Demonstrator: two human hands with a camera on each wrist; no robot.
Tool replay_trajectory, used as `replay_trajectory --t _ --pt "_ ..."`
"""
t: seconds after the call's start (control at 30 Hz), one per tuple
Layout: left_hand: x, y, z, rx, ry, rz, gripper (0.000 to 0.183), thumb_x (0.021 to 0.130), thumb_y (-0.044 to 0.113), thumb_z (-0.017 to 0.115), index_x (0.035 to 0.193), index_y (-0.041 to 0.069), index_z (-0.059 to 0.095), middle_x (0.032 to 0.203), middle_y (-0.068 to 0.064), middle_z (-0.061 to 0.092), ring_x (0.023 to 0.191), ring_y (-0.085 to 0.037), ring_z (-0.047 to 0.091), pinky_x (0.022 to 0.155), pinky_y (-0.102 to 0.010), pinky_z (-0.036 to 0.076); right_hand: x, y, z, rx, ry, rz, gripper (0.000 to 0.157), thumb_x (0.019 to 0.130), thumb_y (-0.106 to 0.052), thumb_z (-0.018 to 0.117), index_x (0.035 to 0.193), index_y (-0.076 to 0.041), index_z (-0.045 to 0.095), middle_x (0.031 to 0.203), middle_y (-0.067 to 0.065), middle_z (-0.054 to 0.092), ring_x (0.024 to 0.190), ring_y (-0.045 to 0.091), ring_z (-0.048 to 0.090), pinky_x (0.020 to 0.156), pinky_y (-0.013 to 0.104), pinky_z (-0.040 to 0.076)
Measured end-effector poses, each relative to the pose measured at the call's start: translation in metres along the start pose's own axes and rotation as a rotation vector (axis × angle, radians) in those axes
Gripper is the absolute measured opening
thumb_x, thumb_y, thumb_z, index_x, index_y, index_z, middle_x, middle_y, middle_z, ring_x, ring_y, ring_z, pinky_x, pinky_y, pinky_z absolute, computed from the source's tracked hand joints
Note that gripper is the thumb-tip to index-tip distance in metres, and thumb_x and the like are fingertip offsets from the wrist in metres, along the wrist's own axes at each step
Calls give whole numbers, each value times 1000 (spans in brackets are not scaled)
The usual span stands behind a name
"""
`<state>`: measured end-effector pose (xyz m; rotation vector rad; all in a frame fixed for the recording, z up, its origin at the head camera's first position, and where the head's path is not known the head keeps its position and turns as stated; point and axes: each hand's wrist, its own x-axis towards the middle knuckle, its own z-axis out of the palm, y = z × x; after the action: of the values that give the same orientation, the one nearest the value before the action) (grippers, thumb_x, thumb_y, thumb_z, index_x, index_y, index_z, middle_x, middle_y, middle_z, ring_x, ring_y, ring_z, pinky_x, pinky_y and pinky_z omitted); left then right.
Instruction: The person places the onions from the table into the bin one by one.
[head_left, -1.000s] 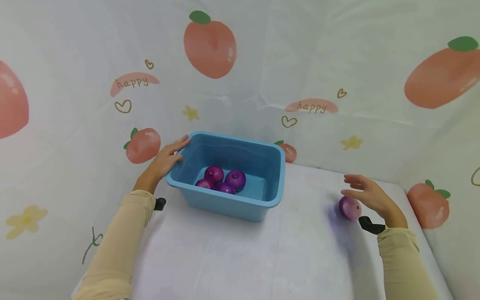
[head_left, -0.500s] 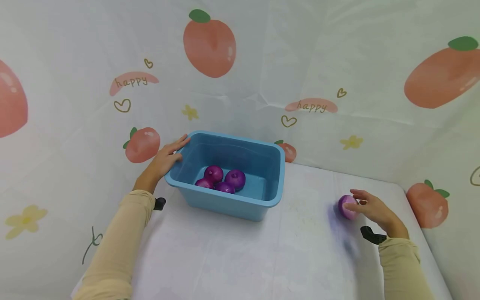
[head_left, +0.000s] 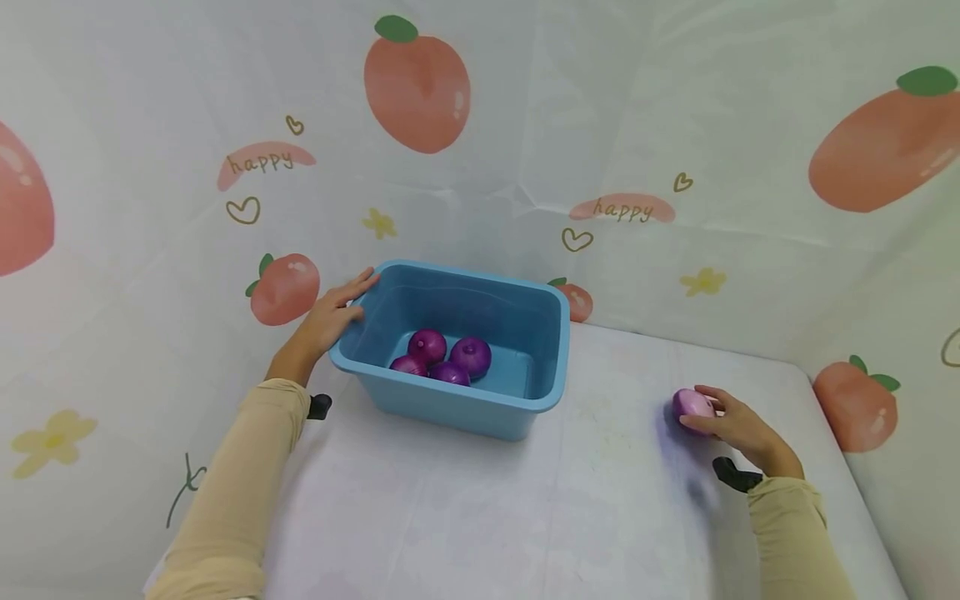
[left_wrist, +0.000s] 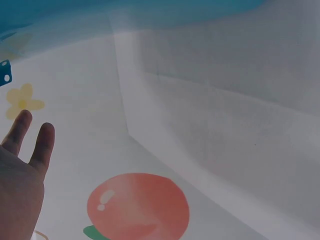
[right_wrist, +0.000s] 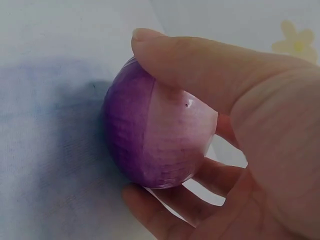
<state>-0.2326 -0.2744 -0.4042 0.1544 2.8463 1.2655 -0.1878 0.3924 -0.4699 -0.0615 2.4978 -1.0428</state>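
My right hand [head_left: 742, 429] holds a purple onion [head_left: 692, 408] on the right of the table. In the right wrist view the thumb [right_wrist: 195, 65] lies across the top of the onion [right_wrist: 155, 130], and the other fingers curl under it. The onion is purple on one side and pale pink on the other. At the left, my left hand [head_left: 322, 329] rests on the rim of a blue plastic basin [head_left: 450, 417]. Its fingers look straight there, as do two fingers [left_wrist: 44, 145] in the left wrist view. Several purple onions [head_left: 471, 357] lie together inside the basin.
A white-covered table [head_left: 480, 508] bears the basin and the held onion. Behind it and at the sides hangs a white cloth [head_left: 510, 125] printed with peaches, hearts and flowers. The basin's back stands close to this cloth.
My right hand has come down and its fingers have closed round the onion, which has shifted slightly left and up. The left hand and basin stay put.
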Motion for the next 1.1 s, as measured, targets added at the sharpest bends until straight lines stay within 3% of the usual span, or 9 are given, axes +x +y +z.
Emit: replay_trajectory --t 0.27,0.37,0.47,0.57,0.67,0.77,0.83,0.97,1.1 --pt "0 1 0 -9 5 4 67 95 18 45 158 40 34 171 13 19 161 -36 12 118 -76 23 -1 0 -2 -43 38 10 88 95 -45 66 158 1 25 150 41 35 131 53 47 101 59 47" --pt "-1 0 0 -9 0 11 67 95 18 46 158 39 34 171 12 19 161 -36 11 118 -76 23 0 0 -3 -10 68 15 89 97 -45 64 158 4 22 150 41 36 127 49 53 96 47 52" --pt "-1 0 -1 -15 -5 21 67 95 17 45 158 38 34 171 11 19 161 -36 11 118 -76 22 2 -3 -3 40 105 2 90 98 -44 61 158 6 17 151 40 35 114 29 63 87 26 52" --pt "-1 0 -1 -19 -4 24 67 95 16 45 158 37 34 171 11 19 161 -36 11 118 -76 22 4 -8 -4 99 128 -38 92 99 -40 61 160 6 10 152 39 32 107 5 57 81 13 49" --pt "-2 1 -1 -19 -6 18 68 95 16 45 158 37 34 171 11 19 161 -36 11 118 -76 23 4 -16 -5 134 146 -75 94 99 -37 63 161 2 5 154 37 29 105 -4 49 80 8 48" --pt "-2 1 -1 -13 -6 9 68 95 17 46 158 38 34 171 12 19 161 -37 11 117 -76 24 4 -26 -5 114 163 -85 96 98 -38 65 163 -3 4 153 34 31 111 8 53 82 12 48" --pt "-2 1 -1 -8 -6 9 68 95 17 45 158 38 33 171 11 19 161 -38 11 117 -77 24 5 -32 -5 97 168 -88 97 97 -39 66 163 -6 4 152 34 32 120 24 55 89 22 49" --pt "0 1 -1 -8 -4 17 68 95 16 45 158 38 33 172 11 19 161 -38 12 117 -77 23 9 -46 -3 84 164 -114 95 95 -35 69 163 -6 9 152 36 32 133 48 45 97 39 47" --pt "0 1 -1 -10 -3 17 68 94 16 46 158 38 34 172 10 19 161 -37 11 117 -77 22 15 -60 -3 75 165 -162 89 93 -29 72 159 -3 17 153 33 30 134 49 44 93 30 47"
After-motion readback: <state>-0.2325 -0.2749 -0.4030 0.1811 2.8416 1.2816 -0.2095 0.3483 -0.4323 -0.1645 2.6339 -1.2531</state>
